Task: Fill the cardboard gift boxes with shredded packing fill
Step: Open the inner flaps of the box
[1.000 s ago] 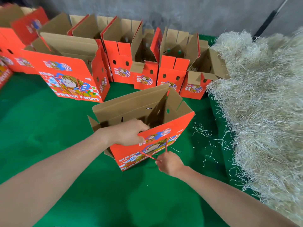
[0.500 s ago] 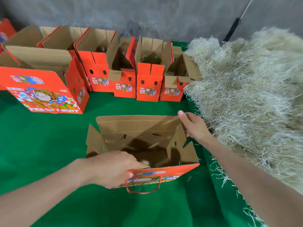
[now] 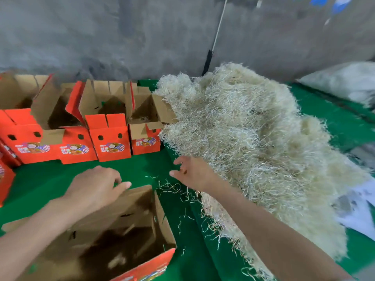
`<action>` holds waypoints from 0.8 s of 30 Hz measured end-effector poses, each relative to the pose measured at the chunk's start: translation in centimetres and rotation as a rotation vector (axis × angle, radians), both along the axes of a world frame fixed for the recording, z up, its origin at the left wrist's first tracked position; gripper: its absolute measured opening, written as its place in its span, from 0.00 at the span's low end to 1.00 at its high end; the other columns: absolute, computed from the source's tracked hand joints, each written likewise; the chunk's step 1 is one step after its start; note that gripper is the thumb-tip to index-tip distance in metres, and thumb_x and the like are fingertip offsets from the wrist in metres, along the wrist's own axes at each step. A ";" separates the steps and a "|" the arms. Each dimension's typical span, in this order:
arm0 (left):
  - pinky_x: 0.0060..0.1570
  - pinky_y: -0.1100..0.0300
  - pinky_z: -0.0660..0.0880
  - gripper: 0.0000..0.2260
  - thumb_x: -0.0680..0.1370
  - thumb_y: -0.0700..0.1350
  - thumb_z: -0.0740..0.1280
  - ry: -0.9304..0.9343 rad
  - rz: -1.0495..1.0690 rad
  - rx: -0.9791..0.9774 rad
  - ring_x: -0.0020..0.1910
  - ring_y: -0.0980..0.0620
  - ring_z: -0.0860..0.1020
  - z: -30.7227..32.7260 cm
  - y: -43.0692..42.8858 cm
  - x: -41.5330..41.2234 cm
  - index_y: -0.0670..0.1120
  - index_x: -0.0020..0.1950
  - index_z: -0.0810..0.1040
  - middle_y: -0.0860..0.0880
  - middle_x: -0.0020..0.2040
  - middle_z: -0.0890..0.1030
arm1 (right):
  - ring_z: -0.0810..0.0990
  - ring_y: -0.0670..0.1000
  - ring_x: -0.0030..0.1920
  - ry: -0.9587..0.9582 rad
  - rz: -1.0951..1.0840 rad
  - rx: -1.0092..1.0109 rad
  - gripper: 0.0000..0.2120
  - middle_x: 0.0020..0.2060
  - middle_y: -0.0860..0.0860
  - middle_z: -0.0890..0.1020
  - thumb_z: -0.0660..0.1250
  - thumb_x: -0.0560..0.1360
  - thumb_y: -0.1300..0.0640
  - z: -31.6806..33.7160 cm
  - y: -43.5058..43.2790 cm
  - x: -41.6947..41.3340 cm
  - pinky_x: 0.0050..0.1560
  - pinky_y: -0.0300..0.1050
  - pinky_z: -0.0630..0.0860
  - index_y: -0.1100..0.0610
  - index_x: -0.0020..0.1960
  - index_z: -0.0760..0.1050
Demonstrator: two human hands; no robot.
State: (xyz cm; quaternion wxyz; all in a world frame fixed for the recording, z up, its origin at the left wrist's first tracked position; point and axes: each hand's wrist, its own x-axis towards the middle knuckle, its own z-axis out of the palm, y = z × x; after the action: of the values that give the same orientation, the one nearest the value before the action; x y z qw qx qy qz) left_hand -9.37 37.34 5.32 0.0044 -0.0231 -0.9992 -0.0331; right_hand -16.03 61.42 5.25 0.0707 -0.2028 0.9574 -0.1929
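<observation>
- Fill (image 3: 253,149), pale and shredded, lies in a large heap along the right side of the green surface (image 3: 50,179), from the far wall towards the near edge.
- Loose strands (image 3: 172,189) are scattered on the surface between the heap and the near box (image 3: 129,226).
- The near box stands open at the near left, brown inside and red outside; I see no fill in it, though the view is blurred.
- The left hand (image 3: 95,185) is over the far rim of the near box, fingers relaxed and holding nothing; whether it touches the rim I cannot tell.
- The right hand (image 3: 192,171) is just beside the left edge of the heap, fingers spread and loosely bent, holding nothing.
- A row of open red boxes (image 3: 109,128) stands at the far left; the rightmost one touches the heap.
- A pole (image 3: 215,37) leans on the grey wall behind the heap.
</observation>
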 end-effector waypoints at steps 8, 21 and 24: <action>0.27 0.67 0.67 0.08 0.74 0.56 0.66 0.010 -0.171 0.440 0.27 0.60 0.74 1.8 10.5 -6.7 0.55 0.48 0.80 0.55 0.30 0.78 | 0.52 0.64 0.72 0.188 -0.513 0.250 0.41 0.74 0.58 0.54 0.72 0.70 0.57 3.7 14.4 -9.8 0.70 0.61 0.59 0.51 0.75 0.52; 0.68 0.52 0.61 0.52 0.62 0.55 0.77 -0.057 -0.101 0.909 0.71 0.54 0.60 1.9 20.1 -14.9 0.61 0.74 0.44 0.58 0.75 0.52 | 0.77 0.48 0.42 0.297 -0.509 -0.317 0.29 0.48 0.52 0.78 0.58 0.67 0.77 3.5 15.0 -15.6 0.35 0.33 0.76 0.58 0.64 0.71; 0.70 0.51 0.47 0.62 0.57 0.58 0.78 -0.128 -0.131 0.950 0.72 0.59 0.43 2.7 23.6 -15.9 0.62 0.72 0.31 0.64 0.72 0.39 | 0.76 0.45 0.37 0.309 -0.446 -0.455 0.28 0.42 0.49 0.77 0.57 0.66 0.79 6.3 13.4 -14.0 0.27 0.28 0.73 0.60 0.61 0.71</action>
State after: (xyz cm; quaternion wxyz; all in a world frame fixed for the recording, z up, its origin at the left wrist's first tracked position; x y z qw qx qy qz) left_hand -25.26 60.97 8.01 -0.0491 -0.0795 -0.8683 -0.4871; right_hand -30.02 74.78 11.52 -0.1661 -0.0259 0.9099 -0.3791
